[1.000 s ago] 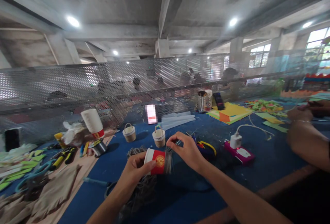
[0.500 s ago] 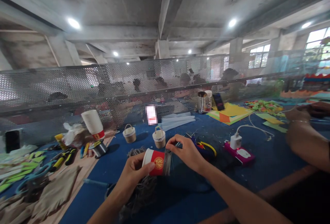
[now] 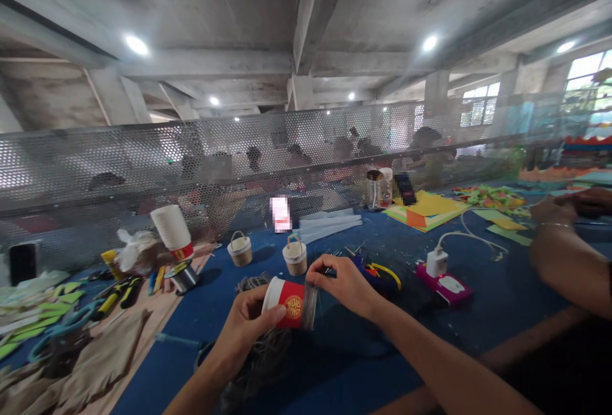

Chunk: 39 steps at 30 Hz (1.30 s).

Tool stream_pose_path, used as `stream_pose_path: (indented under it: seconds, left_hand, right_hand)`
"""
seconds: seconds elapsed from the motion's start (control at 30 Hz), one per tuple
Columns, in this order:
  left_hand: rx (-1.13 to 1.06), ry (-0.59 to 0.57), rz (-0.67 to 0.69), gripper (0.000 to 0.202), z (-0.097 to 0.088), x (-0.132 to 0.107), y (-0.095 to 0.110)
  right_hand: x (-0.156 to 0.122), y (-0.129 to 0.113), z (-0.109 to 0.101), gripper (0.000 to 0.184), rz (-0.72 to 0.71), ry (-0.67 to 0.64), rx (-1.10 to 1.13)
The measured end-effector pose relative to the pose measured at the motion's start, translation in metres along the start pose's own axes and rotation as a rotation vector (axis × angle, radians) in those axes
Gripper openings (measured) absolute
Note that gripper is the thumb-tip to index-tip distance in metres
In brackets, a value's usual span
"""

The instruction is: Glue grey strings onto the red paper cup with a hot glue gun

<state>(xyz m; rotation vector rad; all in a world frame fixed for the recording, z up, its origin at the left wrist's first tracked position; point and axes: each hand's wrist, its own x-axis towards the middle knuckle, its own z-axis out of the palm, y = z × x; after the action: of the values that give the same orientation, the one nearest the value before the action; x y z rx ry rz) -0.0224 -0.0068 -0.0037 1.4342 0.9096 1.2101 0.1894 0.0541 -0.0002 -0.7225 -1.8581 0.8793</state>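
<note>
My left hand (image 3: 246,327) is wrapped round a red paper cup (image 3: 289,303) with a gold emblem, held on its side above the blue table. A band of grey twine (image 3: 310,306) covers the cup's base end. My right hand (image 3: 347,284) is pinched on that twine at the top of the cup's base. A loose heap of the same twine (image 3: 261,354) lies under the cup. Two small twine-covered baskets (image 3: 240,247) (image 3: 295,255) stand just beyond my hands.
A stack of paper cups (image 3: 172,230) leans at the left beside pliers and pens (image 3: 117,291). A charger on a pink box (image 3: 442,275) sits at the right. Another person's arm (image 3: 564,255) reaches in from the right. A perforated metal screen (image 3: 143,166) lines the table's far edge.
My right hand has dropped slightly and closed onto the twine at the cup's base. The cup has shifted a little to the left in my left hand.
</note>
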Motion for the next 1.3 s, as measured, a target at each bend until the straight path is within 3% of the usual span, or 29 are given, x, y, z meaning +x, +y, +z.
stream_pose_path:
  seconds: [0.4, 0.8, 0.9, 1.07, 1.17, 1.3]
  left_hand:
    - [0.092, 0.003, 0.031, 0.025, 0.001, -0.002, 0.003]
    - [0.183, -0.067, 0.02, 0.026, 0.002, -0.005, 0.002]
    - [0.197, -0.061, 0.034, 0.024, -0.001, -0.002, -0.001]
    - [0.28, 0.037, 0.11, 0.022, -0.004, 0.002, -0.005]
    - [0.294, 0.096, 0.129, 0.02, -0.003, 0.002, -0.004]
    - [0.362, 0.155, 0.153, 0.019, -0.003, 0.003, -0.005]
  right_hand:
    - [0.002, 0.001, -0.003, 0.016, 0.07, -0.117, 0.052]
    - [0.003, 0.017, -0.008, 0.02, 0.243, -0.285, 0.269]
    - [0.005, 0.021, -0.007, 0.019, 0.243, -0.24, 0.252]
    - [0.009, 0.02, -0.002, 0.025, 0.224, -0.042, 0.203]
    - [0.008, 0.015, -0.001, 0.036, 0.224, -0.032, 0.237]
    - [0.004, 0.007, -0.002, 0.037, 0.236, -0.035, 0.353]
